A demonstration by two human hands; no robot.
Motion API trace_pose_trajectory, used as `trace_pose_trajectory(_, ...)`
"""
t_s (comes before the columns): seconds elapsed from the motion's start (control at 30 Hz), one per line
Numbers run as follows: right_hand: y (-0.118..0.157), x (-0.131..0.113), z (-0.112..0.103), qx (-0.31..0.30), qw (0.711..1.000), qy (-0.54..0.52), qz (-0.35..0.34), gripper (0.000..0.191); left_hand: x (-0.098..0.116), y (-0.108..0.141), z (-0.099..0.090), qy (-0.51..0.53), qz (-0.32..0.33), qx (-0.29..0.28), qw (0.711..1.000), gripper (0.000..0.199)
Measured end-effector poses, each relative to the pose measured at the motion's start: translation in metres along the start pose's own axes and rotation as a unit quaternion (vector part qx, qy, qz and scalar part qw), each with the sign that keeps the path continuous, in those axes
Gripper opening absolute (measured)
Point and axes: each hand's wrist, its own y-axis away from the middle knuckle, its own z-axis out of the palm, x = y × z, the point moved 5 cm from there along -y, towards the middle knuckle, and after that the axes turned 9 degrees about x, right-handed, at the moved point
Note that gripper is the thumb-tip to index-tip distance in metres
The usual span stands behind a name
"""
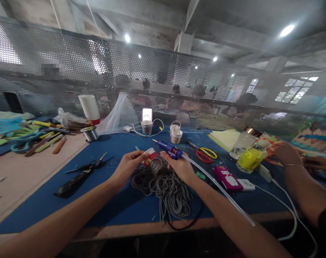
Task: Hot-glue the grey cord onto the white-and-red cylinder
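Note:
My left hand (129,165) pinches the rim of a small red-and-white paper cup (150,157), which is tilted on its side. In my right hand (181,166) is a blue glue gun (169,148), its nozzle pointing up and left above the cup. A long translucent glue stick (219,190) runs out of the gun's back end toward the lower right. Beneath both hands lies a loose heap of grey cord (176,195). Something clear and shiny shows at the cup's lower side, but I cannot make out what it is.
Pliers (91,165) lie at left, red-and-yellow-handled scissors (206,153) at right. Beyond stand small cord-wrapped cups (176,137), a wire spool (90,134) and stacked paper cups (89,106). A pink power bank (227,179) and a yellow bottle (251,157) are near a co-worker's arm (297,179).

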Motion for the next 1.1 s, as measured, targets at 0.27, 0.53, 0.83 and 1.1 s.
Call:
trace_pose_trajectory(0.27, -0.006, 0.005, -0.008, 0.037, 0.999, -0.022, -0.008, 0.043, -0.012, -0.009, -0.011, 0.024, -0.038, 0.040, 0.998, 0.029)
trace_pose_trajectory(0.53, -0.004, 0.012, -0.003, 0.017, 0.999, -0.041, 0.030, 0.045, -0.011, -0.010, -0.011, 0.106, -0.064, 0.044, 0.991, 0.029)
trace_pose_trajectory(0.83, 0.000, -0.005, -0.007, 0.033, 0.997, -0.028, -0.056, 0.035, -0.016, -0.013, -0.012, 0.144, -0.086, 0.066, 0.984, 0.031)
trace_pose_trajectory(1.1, 0.010, -0.013, -0.006, -0.010, 0.992, -0.023, -0.124, 0.028, -0.012, -0.014, -0.011, 0.164, -0.048, 0.057, 0.984, 0.022)
